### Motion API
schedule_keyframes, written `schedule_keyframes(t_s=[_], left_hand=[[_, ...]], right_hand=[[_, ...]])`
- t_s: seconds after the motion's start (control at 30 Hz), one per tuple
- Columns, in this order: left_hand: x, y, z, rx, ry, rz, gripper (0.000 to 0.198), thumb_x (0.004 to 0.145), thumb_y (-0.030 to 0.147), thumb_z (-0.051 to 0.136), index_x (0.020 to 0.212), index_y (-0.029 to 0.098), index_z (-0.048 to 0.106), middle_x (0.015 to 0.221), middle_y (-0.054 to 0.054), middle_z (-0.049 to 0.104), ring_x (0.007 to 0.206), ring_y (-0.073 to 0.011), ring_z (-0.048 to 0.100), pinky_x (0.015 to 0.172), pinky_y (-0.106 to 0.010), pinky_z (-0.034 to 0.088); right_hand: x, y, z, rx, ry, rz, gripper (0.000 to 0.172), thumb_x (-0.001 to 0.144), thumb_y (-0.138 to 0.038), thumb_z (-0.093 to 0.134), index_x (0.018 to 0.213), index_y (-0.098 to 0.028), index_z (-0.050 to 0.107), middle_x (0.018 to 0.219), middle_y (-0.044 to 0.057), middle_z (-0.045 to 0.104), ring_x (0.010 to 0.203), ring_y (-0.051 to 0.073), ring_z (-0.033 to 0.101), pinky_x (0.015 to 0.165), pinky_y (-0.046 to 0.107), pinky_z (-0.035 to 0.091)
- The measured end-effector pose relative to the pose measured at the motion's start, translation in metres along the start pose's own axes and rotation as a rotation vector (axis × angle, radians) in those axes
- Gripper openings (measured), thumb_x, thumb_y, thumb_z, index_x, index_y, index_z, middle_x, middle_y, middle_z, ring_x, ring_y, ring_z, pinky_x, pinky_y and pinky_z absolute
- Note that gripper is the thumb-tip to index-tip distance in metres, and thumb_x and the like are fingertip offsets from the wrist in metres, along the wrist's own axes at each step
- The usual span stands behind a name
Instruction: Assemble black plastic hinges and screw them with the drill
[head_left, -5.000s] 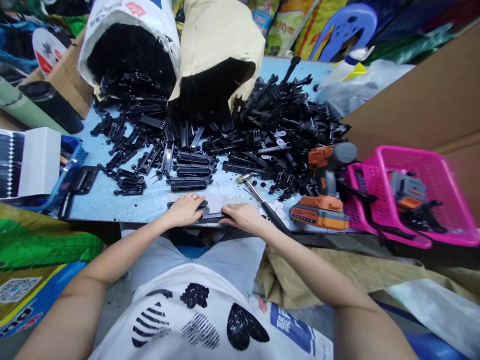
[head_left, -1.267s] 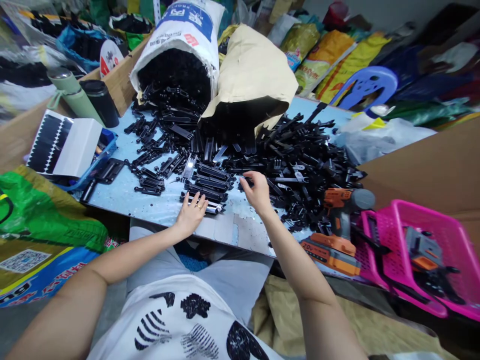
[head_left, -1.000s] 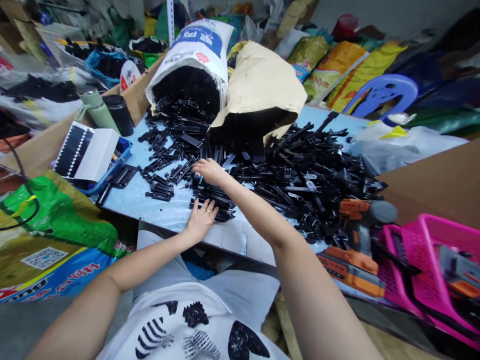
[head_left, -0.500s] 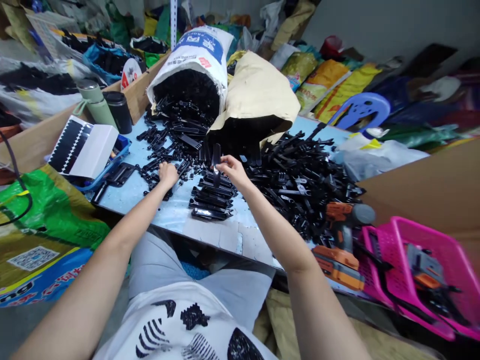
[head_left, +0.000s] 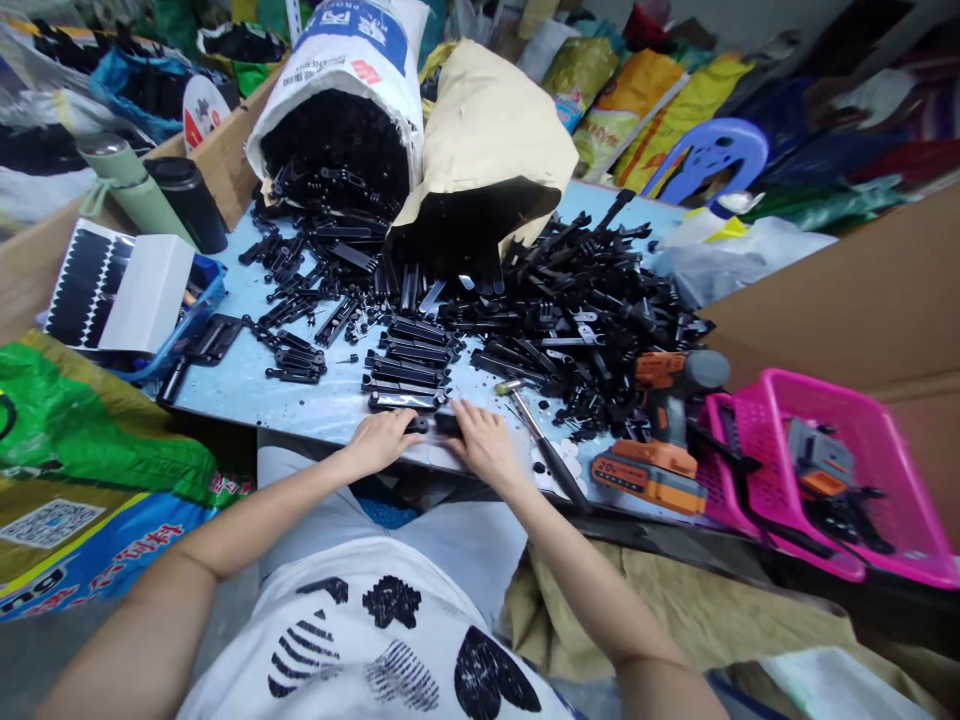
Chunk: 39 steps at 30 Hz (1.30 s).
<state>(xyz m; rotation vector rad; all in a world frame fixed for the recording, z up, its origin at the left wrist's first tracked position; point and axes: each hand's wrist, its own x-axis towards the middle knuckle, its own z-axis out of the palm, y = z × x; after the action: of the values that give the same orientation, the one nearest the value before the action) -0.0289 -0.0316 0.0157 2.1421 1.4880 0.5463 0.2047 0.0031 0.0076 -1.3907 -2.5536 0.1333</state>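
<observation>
At the table's front edge my left hand (head_left: 384,440) is closed on a small black link-like part (head_left: 417,425). Close beside it my right hand (head_left: 486,442) grips a wider black piece (head_left: 448,424); the two parts face each other end to end, and I cannot tell whether they touch. Just beyond my hands lies a row of long black parts (head_left: 409,365) with forked ends. A smaller group of short black links (head_left: 296,362) rests to the left. Right of my right hand lies a hammer (head_left: 541,435) with a dark handle.
A white sack (head_left: 341,75) and a beige sack (head_left: 487,130) spill black parts at the back. A pile of forked parts (head_left: 592,320) spreads to the right. Beyond it stand an orange cordless drill (head_left: 660,430) and a pink basket (head_left: 862,420). A blue tray (head_left: 214,295) is at left.
Both hands have come back to the front edge: the left from the small links, the right from behind the row. The hammer, hidden earlier by my right arm, now shows. The view has shifted.
</observation>
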Motion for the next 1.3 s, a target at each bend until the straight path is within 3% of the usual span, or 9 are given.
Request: schedule_keyframes(t_s=[0.07, 0.13, 0.27, 0.37, 0.6, 0.83, 0.97, 1.13, 1.3], left_hand=[[-0.005, 0.006, 0.009, -0.066, 0.062, -0.052, 0.034, 0.095, 0.03, 0.039, 0.121, 0.017, 0.054, 0.104, -0.01, 0.065, 0.097, -0.0214, 0.063, 0.086, -0.034, 0.049], [-0.006, 0.009, 0.01, -0.196, 0.125, -0.063, 0.035, 0.095, 0.03, 0.037, 0.124, 0.018, 0.055, 0.11, -0.009, 0.064, 0.102, -0.0203, 0.061, 0.089, -0.034, 0.048], [-0.003, 0.021, 0.009, -0.396, 0.243, -0.074, 0.04, 0.092, 0.032, 0.045, 0.128, 0.018, 0.053, 0.103, -0.008, 0.065, 0.092, -0.0183, 0.062, 0.082, -0.031, 0.051], [-0.003, 0.031, 0.009, -0.403, 0.333, -0.078, 0.041, 0.091, 0.032, 0.047, 0.128, 0.017, 0.053, 0.104, -0.01, 0.064, 0.094, -0.0198, 0.061, 0.082, -0.032, 0.051], [-0.011, 0.038, 0.002, -0.218, 0.334, -0.025, 0.037, 0.091, 0.033, 0.047, 0.123, 0.018, 0.059, 0.09, -0.008, 0.062, 0.083, -0.0182, 0.061, 0.078, -0.031, 0.05], [-0.007, 0.05, 0.008, -0.299, 0.584, 0.007, 0.037, 0.095, 0.031, 0.04, 0.123, 0.016, 0.058, 0.087, -0.007, 0.058, 0.079, -0.0147, 0.058, 0.076, -0.028, 0.048], [-0.003, 0.054, 0.003, -0.301, 0.542, 0.123, 0.035, 0.094, 0.03, 0.043, 0.123, 0.017, 0.059, 0.086, -0.006, 0.06, 0.081, -0.0143, 0.058, 0.077, -0.027, 0.049], [0.001, 0.062, -0.004, -0.319, 0.722, 0.151, 0.035, 0.095, 0.025, 0.04, 0.124, 0.017, 0.057, 0.093, -0.008, 0.061, 0.087, -0.0142, 0.058, 0.078, -0.027, 0.05], [0.004, 0.049, -0.015, -0.313, 0.562, 0.27, 0.033, 0.095, 0.026, 0.04, 0.119, 0.016, 0.06, 0.091, -0.008, 0.061, 0.083, -0.0137, 0.059, 0.075, -0.026, 0.05]], right_hand=[[-0.009, -0.001, 0.011, 0.054, -0.044, -0.065, 0.047, 0.088, -0.041, 0.05, 0.128, -0.017, 0.05, 0.116, 0.016, 0.058, 0.104, 0.028, 0.053, 0.089, 0.044, 0.04], [-0.012, -0.003, 0.016, 0.238, -0.009, 0.012, 0.048, 0.091, -0.046, 0.044, 0.13, -0.019, 0.051, 0.106, 0.014, 0.062, 0.097, 0.026, 0.057, 0.088, 0.043, 0.042], [-0.004, -0.022, 0.012, 0.922, 0.02, 0.245, 0.053, 0.095, -0.048, 0.032, 0.141, -0.023, 0.037, 0.086, 0.006, 0.062, 0.064, 0.015, 0.058, 0.063, 0.032, 0.051], [0.003, -0.035, 0.006, 1.246, -0.032, 0.259, 0.056, 0.093, -0.049, 0.035, 0.143, -0.023, 0.034, 0.077, 0.001, 0.057, 0.052, 0.01, 0.052, 0.049, 0.024, 0.046], [0.006, -0.021, -0.014, 1.037, -0.088, 0.03, 0.051, 0.088, -0.042, 0.051, 0.136, -0.026, 0.046, 0.093, 0.003, 0.061, 0.055, 0.007, 0.05, 0.054, 0.024, 0.049], [0.005, -0.036, -0.016, 1.006, 0.105, 0.078, 0.052, 0.09, -0.043, 0.045, 0.14, -0.027, 0.041, 0.095, 0.004, 0.063, 0.053, 0.009, 0.05, 0.058, 0.028, 0.051], [0.002, -0.044, -0.019, 0.957, 0.056, 0.01, 0.052, 0.088, -0.045, 0.05, 0.137, -0.028, 0.046, 0.095, 0.005, 0.063, 0.057, 0.011, 0.053, 0.061, 0.03, 0.052], [-0.001, -0.061, -0.009, 1.042, 0.279, 0.142, 0.057, 0.091, -0.048, 0.041, 0.143, -0.025, 0.037, 0.096, 0.007, 0.062, 0.055, 0.013, 0.051, 0.058, 0.032, 0.052], [-0.002, -0.064, 0.0, 1.048, 0.257, 0.091, 0.058, 0.09, -0.046, 0.044, 0.144, -0.026, 0.034, 0.091, 0.005, 0.06, 0.053, 0.011, 0.05, 0.058, 0.03, 0.051]])
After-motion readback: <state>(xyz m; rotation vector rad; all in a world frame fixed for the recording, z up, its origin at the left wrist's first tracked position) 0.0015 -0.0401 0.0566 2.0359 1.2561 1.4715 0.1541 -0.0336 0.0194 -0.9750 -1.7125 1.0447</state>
